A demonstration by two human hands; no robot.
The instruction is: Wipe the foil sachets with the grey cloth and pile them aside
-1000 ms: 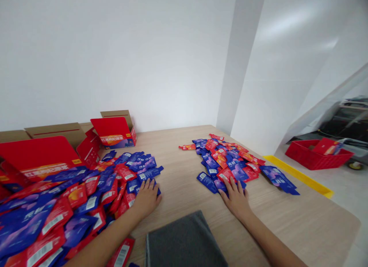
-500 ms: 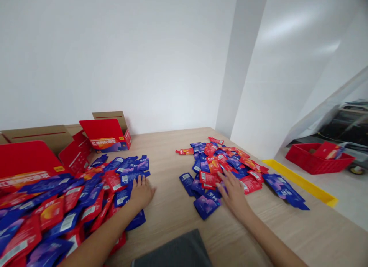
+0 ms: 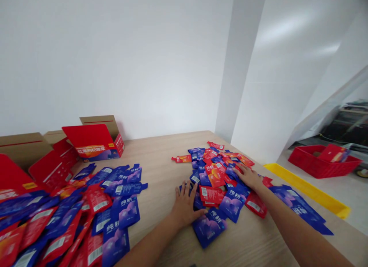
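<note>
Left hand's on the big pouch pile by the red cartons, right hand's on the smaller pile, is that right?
No, the head view shows the left hand at the left edge of the smaller pouch pile, not on the big pouch pile. The right hand is indeed on that smaller pile.

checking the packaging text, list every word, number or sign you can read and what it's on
"红黑枸杞原浆", slightly blurred: far box
"纯", second character unclear: blue pouches and red pouches
Too small or blurred: all other print, including yellow tags, near box and barcode labels
</note>
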